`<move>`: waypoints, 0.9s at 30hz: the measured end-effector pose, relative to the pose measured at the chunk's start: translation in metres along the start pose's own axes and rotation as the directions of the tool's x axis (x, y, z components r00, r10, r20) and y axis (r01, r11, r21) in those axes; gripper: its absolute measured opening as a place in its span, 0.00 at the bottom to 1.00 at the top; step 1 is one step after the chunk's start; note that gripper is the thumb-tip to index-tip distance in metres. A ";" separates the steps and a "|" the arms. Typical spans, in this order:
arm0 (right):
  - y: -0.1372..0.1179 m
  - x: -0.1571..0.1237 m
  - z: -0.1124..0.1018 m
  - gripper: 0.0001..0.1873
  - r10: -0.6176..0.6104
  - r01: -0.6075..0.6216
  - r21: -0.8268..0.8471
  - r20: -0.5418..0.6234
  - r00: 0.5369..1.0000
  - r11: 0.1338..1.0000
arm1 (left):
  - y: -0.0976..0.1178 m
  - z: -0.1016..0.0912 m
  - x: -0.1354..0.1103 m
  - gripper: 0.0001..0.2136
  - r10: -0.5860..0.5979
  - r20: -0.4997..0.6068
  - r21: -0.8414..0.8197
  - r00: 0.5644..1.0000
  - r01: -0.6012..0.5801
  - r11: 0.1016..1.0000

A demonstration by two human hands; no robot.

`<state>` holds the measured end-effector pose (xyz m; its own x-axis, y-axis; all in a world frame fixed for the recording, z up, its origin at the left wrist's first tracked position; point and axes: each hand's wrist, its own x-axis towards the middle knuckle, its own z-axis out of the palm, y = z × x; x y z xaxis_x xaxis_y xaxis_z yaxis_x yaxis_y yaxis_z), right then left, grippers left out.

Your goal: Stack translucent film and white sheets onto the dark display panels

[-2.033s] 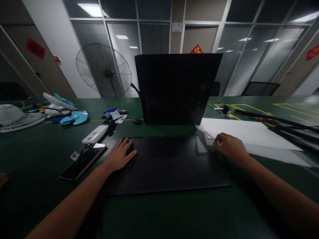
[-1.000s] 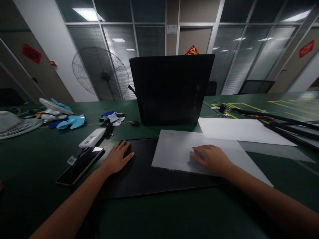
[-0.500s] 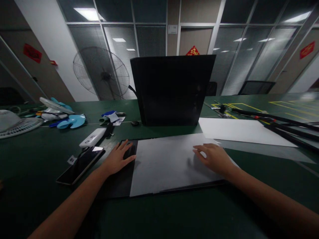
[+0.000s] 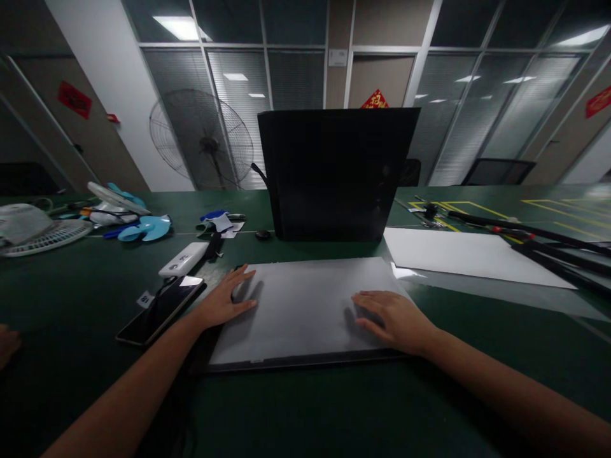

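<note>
A large white sheet point(image 4: 305, 312) lies over a flat black board point(image 4: 296, 365) on the green table in front of me. Fingers spread, my left hand point(image 4: 226, 299) is at the sheet's left edge, its fingertips over the white surface. On the right part of the sheet is my right hand point(image 4: 394, 318), fingers stretched out and thumb apart, with nothing held. Whether the palms press down or hover just above cannot be made out. Behind the sheet a big black box-like panel point(image 4: 338, 175) stands upright.
Left of the sheet lie a phone point(image 4: 162, 312) and a white power bank point(image 4: 184, 259). Fan parts with blue blades point(image 4: 146, 229) sit farther left. Another white sheet point(image 4: 458, 254) and black rods point(image 4: 563, 257) are on the right. Another person's hand point(image 4: 8, 343) shows at the left edge.
The white sheet has shifted left and now covers most of the black board. My right hand has moved left and a little down with it. Another person's hand shows more at the left edge.
</note>
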<state>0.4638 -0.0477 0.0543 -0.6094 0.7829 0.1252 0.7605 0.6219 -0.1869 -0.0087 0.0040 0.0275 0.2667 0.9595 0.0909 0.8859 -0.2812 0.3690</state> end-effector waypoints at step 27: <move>0.017 0.000 -0.005 0.22 -0.206 0.203 0.227 -0.009 0.979 0.952 | -0.003 0.009 0.012 0.33 -0.110 -0.096 0.048 0.989 0.115 0.992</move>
<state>0.4780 -0.0367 0.0555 -0.7508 0.6382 0.1701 0.5499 0.7467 -0.3742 -0.0045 0.0158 0.0188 0.1302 0.9818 0.1383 0.9279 -0.1698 0.3319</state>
